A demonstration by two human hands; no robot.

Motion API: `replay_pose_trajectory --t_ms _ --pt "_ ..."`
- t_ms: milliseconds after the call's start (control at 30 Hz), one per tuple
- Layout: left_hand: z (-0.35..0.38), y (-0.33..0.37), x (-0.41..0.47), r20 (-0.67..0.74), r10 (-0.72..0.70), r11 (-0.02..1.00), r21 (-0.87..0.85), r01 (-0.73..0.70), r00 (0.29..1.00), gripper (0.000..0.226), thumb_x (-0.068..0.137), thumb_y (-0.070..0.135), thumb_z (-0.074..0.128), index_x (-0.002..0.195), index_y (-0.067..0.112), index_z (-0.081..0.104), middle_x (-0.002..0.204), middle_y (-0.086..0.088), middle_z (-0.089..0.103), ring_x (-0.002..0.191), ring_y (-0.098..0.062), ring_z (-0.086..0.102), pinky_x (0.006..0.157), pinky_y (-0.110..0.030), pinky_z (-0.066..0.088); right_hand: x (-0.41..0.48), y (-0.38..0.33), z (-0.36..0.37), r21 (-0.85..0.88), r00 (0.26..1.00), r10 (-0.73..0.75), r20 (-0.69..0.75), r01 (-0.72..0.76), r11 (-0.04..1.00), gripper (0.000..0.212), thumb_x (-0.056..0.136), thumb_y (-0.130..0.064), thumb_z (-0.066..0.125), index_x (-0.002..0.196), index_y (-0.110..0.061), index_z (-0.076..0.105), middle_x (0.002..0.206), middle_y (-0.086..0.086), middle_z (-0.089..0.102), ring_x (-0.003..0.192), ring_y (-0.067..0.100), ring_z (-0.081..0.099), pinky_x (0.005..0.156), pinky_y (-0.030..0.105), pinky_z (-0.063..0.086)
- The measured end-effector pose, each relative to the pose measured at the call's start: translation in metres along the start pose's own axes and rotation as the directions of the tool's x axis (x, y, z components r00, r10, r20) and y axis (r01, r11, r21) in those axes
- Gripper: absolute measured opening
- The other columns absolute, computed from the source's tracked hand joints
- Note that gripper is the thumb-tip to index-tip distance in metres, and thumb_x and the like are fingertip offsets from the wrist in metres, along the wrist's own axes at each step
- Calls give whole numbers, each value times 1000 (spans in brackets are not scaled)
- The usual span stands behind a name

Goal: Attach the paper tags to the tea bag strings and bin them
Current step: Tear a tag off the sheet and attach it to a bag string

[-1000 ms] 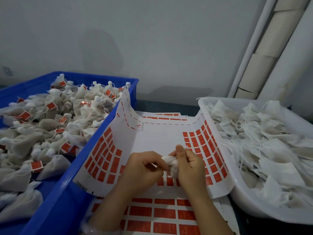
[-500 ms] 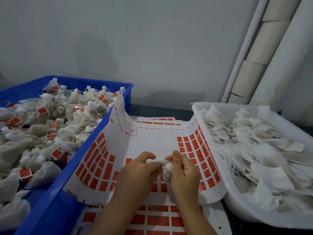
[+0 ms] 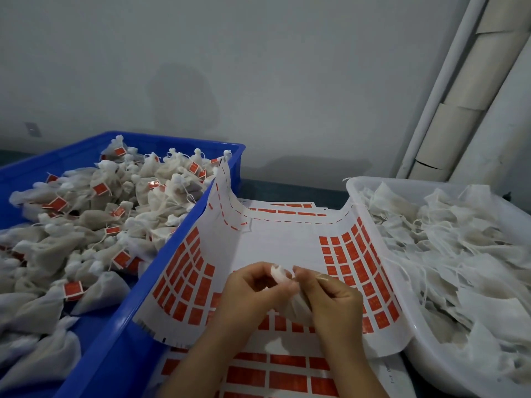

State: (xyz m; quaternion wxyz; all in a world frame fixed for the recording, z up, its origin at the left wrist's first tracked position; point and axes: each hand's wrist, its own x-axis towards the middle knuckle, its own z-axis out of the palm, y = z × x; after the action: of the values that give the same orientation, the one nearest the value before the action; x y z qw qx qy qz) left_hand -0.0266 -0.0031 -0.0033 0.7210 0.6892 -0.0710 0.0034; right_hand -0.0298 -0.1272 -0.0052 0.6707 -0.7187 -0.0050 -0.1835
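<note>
Hands meet low over the curved tag sheet (image 3: 275,242), which bows up between the blue crate (image 3: 135,326) and the white tub (image 3: 352,186). The left hand (image 3: 253,288) pinches the bunched white neck of one tea bag (image 3: 278,274) between thumb and fingertips. The right hand (image 3: 333,300) has its fingers curled in a tight grip on the bag's string (image 3: 323,278), a thin pale line across its knuckles, and the bag's body hangs just under it.

A second ago both hands were pressed together around the bag's neck and no string showed. Now they have drawn slightly apart, and the string is pulled out and taut enough to see. I judge the drawstring has been cinched or freed, leaving it ready for a tag. No red tag shows on this string yet.

The red tags (image 3: 355,262) are still in rows on the sheet, just beside the right hand, so the next reach is likely short. Tagged bags (image 3: 86,225) are heaped in the blue crate to the left, where this one probably goes. Untagged bags (image 3: 448,254) fill the white tub.
</note>
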Motion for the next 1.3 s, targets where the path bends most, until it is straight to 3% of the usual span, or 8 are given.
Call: replay_pose_trajectory --t_ms 233,433,600,667,800,1000,1133,1300 --pt "0 -2 -1 79 -43 987 159 30 996 4 78 15 71 78 19 69 70 7 70 70 -8 67 61 -14 51 3 4 -3 65 988 73 139 -83 994 29 54 -51 66 58 -24 73 65 0 70 62 11 66 55 17 53" --pt "1 -4 -3 190 -71 980 -172 105 979 30 76 25 72 100 7 65 98 -9 66 94 -27 64 81 -35 54 2 7 0 168 967 217 134 -238 957 43 45 -55 66 55 -13 66 57 6 63 56 20 60 56 30 54" --pt "4 -2 -2 238 -126 940 -280 193 963 28 81 29 66 108 24 63 133 5 54 119 -21 55 101 -36 45 -1 7 6 174 954 222 200 -258 950 53 51 -67 53 74 -22 69 73 -3 71 74 16 69 65 27 55" --pt "4 -1 -2 230 -125 950 -253 184 965 27 78 30 61 105 29 65 134 8 53 119 -19 54 100 -35 46 0 12 9 160 936 271 223 -309 937 53 53 -72 48 79 -31 69 79 -6 72 79 13 70 66 24 56" --pt "7 -7 -4 228 -133 983 -91 157 964 35 70 44 59 105 45 58 117 25 60 108 -4 60 86 -23 52 -2 21 24 231 850 498 171 -526 818 55 58 -69 50 89 -26 66 88 4 71 88 24 67 83 43 55" --pt "12 -6 -5 262 -148 988 -1 154 954 33 74 47 58 106 47 55 104 38 60 100 12 57 73 -10 49 0 23 14 183 900 437 -12 -427 885 49 52 -69 54 62 -23 68 61 -7 68 63 11 68 54 24 52" --pt "12 -7 -4 268 -178 980 -42 196 947 24 76 44 66 99 36 67 108 16 68 105 -9 63 87 -26 52 -4 18 12 207 912 408 -51 -390 897 44 56 -57 64 60 -13 63 57 -1 65 60 11 67 52 25 53" --pt "13 -5 -2 164 -130 991 6 130 978 35 65 44 66 87 18 73 94 5 72 92 -14 67 77 -22 54 -7 11 11 78 960 180 -216 -167 983 34 77 -31 70 58 -11 52 50 -4 59 50 9 60 44 12 44"
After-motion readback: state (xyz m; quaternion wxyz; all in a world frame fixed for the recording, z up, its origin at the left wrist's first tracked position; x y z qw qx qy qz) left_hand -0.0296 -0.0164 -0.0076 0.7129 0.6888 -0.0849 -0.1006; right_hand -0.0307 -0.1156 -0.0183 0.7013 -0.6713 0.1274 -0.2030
